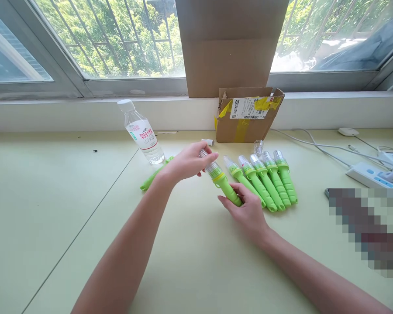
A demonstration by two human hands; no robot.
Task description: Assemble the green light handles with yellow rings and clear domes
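Between my hands is a green flashlight-like stick with a clear ribbed cap and a yellow ring, tilted with its cap to the upper left. My left hand is closed on the clear cap. Around the lower end of the green handle, the thumb and fingers of my right hand are closed. Several similar green sticks with clear caps lie side by side just beyond my right hand. Another green piece lies behind my left forearm, which partly hides it.
A water bottle stands at the back left. By the wall are a cardboard box, a small white cylinder and a loose clear cap. Cables and a power strip are on the right, near a pixelated area.
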